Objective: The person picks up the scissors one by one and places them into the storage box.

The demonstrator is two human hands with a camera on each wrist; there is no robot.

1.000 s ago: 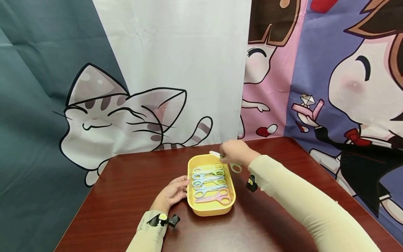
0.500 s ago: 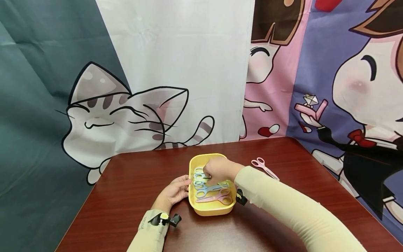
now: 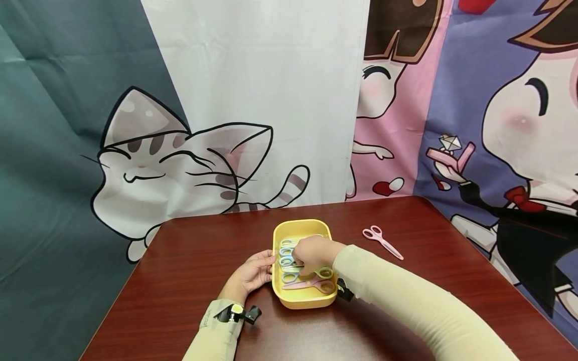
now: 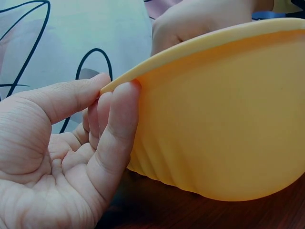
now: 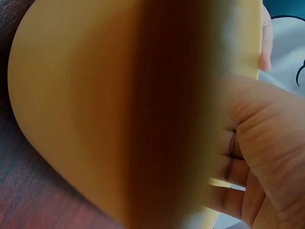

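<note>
A yellow plastic basket (image 3: pixel 304 304) stands on the table, with several pastel safety scissors lying across it. My left hand (image 3: pixel 252 273) pinches its left rim between thumb and fingers, plain in the left wrist view. My right hand (image 3: pixel 315 252) reaches down inside, fingers curled on green scissors (image 3: pixel 324 273) whose handle loop shows below the palm; its fingertips are hidden. Blue scissors (image 3: pixel 289 277) lie beneath, their loop at the left side. Nearest the front lie pink scissors (image 3: pixel 299 285) with an orange-tinted loop. Part of the right wrist view is blocked by a blurred dark band.
Another pair of pink scissors (image 3: pixel 383 243) lies on the dark red table (image 3: pixel 203 250), right of the basket, beyond my right forearm. A cartoon-printed cloth (image 3: pixel 253 100) hangs behind the table's far edge.
My right hand has gone from beyond the basket's far right corner, with pale green scissors in it, down into the basket and slightly nearer. The left hand keeps its hold on the rim.
</note>
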